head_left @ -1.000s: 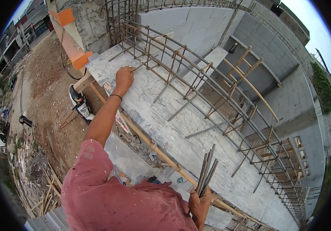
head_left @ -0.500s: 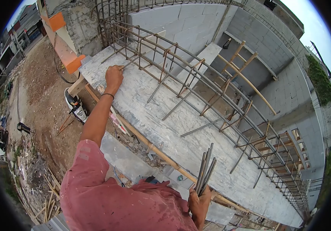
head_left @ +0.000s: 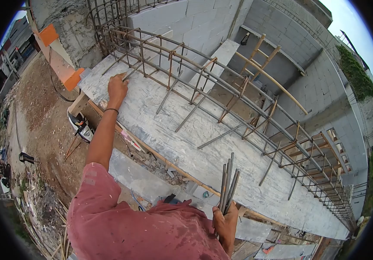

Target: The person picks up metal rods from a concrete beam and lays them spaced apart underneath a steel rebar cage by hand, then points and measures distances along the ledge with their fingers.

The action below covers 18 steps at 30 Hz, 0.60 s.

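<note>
Pale slab [head_left: 152,130], outdoors, is lined by a rebar cage [head_left: 243,85]. Short rod [head_left: 132,72] is pinched in the curled left hand [head_left: 117,91], its far end at the cage's lower bars. Rod bundle [head_left: 228,184] is gripped near one end in the closed right hand [head_left: 225,223]. Short rod could be snagged if angled badly; bundle could be spilled if that grip is loosened.

Wooden ladder [head_left: 272,57], grey block wall [head_left: 282,34], green plants [head_left: 354,73].

A slightly fanned bundle of short grey rods [head_left: 226,195] is held at near right; one rod [head_left: 133,71] is gripped by its near end at far left; similar rods [head_left: 219,137] are laid aslant between.
</note>
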Each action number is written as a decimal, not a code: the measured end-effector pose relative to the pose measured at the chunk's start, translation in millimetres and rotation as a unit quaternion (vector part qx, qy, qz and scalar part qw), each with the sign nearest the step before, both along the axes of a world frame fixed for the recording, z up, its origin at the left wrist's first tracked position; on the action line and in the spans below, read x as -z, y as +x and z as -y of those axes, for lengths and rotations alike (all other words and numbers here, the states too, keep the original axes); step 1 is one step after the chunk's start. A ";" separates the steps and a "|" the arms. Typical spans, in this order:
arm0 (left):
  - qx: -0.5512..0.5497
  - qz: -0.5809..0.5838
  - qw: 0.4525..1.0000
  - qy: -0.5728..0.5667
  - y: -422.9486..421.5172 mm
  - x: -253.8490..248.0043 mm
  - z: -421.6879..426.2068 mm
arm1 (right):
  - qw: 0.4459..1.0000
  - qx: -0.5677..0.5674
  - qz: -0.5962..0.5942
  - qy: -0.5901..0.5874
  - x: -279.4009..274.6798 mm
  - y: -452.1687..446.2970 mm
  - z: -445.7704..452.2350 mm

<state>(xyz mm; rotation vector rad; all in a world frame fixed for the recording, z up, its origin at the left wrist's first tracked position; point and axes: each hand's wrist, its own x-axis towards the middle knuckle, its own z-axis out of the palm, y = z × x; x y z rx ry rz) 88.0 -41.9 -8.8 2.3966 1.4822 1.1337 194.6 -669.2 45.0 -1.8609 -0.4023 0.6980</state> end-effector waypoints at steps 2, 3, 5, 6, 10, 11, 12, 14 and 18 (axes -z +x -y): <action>-0.002 -0.001 1.000 0.025 1.9 -5.2 6.3 | 1.000 -0.001 0.005 0.006 -3.5 -0.2 -2.3; 0.001 -0.002 1.000 0.025 3.0 -6.6 11.0 | 1.000 -0.003 -0.006 0.004 -7.5 -0.6 -3.6; 0.031 0.025 0.996 0.074 8.9 -17.3 33.5 | 1.000 0.000 -0.018 0.002 -14.5 -0.4 -6.7; 0.036 0.023 0.996 0.073 12.0 -21.7 47.9 | 1.000 -0.001 -0.023 -0.001 -17.0 -0.5 -7.3; 0.141 0.127 0.982 -0.003 24.7 -42.3 129.4 | 1.000 0.001 -0.028 0.008 -21.5 -0.6 -8.1; 0.168 0.148 0.974 -0.041 29.6 -44.1 147.4 | 1.000 0.007 -0.030 0.007 -23.9 -1.2 -7.6; 0.173 0.147 0.973 -0.042 35.7 -41.8 161.1 | 0.998 0.016 -0.055 -0.003 -27.6 -1.3 -7.7; 0.172 0.134 0.971 -0.101 43.1 -38.6 179.6 | 0.996 0.024 -0.081 -0.012 -34.4 -1.6 -8.8; 0.178 0.034 0.981 -0.066 55.9 -23.9 182.2 | 0.998 0.019 -0.054 0.004 -26.7 0.5 -4.5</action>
